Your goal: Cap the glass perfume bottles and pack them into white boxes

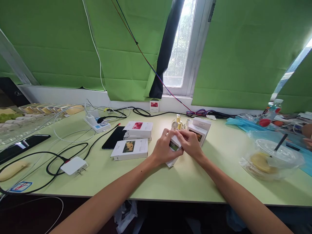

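Note:
My left hand point(164, 148) is wrapped around a small white box point(172, 162) with a green picture on its face. At the box's upper end, the fingers of my right hand point(190, 143) press against it, close to my left fingertips. Just behind my hands stand several glass perfume bottles point(175, 124) with gold and silver tops, partly hidden. A white box point(201, 124) stands beside my right hand. To the left lie a white box with a yellow flower picture point(130, 149) and boxes with a red picture point(138, 126).
A black tablet point(113, 138) lies partly under the boxes. Cables, a white charger point(74, 165) and a power strip point(95, 124) spread across the left. A lidded cup in a plastic bag point(270, 159) sits at right, near a person's hand point(307, 143). A small box point(154, 106) stands by the wall.

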Tool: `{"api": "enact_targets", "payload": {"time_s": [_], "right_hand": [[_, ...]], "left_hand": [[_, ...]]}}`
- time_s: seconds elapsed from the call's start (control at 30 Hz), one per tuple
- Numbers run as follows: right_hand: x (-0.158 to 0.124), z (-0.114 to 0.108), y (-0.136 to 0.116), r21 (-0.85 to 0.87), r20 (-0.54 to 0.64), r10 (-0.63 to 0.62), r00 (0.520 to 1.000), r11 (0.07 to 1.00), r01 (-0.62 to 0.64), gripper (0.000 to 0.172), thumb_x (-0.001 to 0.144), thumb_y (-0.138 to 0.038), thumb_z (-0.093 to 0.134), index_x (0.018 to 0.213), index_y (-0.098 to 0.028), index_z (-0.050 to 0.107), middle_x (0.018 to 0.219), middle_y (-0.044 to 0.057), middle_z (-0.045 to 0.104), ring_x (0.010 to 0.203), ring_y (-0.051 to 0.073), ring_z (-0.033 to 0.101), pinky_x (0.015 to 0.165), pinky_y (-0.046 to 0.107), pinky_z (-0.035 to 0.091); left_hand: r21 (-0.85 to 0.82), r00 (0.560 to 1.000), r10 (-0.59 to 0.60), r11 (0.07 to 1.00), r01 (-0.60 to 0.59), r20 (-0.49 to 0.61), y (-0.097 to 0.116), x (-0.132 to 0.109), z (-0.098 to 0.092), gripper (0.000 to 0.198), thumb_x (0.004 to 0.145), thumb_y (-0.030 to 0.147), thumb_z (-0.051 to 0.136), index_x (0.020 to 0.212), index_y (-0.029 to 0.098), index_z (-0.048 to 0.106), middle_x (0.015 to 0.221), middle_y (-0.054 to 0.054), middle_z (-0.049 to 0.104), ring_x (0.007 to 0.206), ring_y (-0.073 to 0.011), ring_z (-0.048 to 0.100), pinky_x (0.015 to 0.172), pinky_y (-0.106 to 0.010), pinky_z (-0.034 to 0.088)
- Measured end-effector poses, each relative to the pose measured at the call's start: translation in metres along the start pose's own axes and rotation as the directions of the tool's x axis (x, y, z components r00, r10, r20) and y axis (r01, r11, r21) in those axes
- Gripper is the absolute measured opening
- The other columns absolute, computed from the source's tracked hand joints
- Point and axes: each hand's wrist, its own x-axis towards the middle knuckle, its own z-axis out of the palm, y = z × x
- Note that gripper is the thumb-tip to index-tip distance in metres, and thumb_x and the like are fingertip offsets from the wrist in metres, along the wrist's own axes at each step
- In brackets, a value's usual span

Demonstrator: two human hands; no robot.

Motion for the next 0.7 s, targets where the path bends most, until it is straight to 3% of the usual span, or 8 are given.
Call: {"api": "enact_targets", "payload": {"time_s": [0.47, 0.7], "right_hand": [[-0.0043, 0.0031, -0.007, -0.024, -0.234, -0.083, 0.969, 0.997, 0.08, 0.022, 0.092, -0.034, 0.06, 0.084, -0.021, 0.075, 0.084, 0.005, 0.075, 0.078, 0.021, 0.07, 0.076, 0.034, 0.054], [-0.005, 0.0032, -0.0073, -0.005, -0.302, -0.062, 0.951, 0.998, 0.063, 0.019, 0.091, -0.033, 0.06, 0.089, -0.021, 0.075, 0.091, 0.007, 0.073, 0.081, 0.021, 0.07, 0.069, 0.032, 0.055]], "left_hand": [[0.011, 0.998, 0.006, 1.0, -0.005, -0.059, 0.002, 0.0004, 0.0041, 0.05, 0.065, 0.026, 0.073, 0.11, 0.025, 0.051, 0.102, -0.002, 0.05, 0.083, -0.0179, 0.062, 0.067, -0.031, 0.053], [-0.016, 0.991, -0.018, 1.0, 0.016, -0.132, 0.0027, -0.0001, 0.0059, 0.044, 0.066, 0.029, 0.076, 0.102, 0.024, 0.049, 0.099, -0.001, 0.048, 0.08, -0.0158, 0.06, 0.065, -0.029, 0.051]]}}
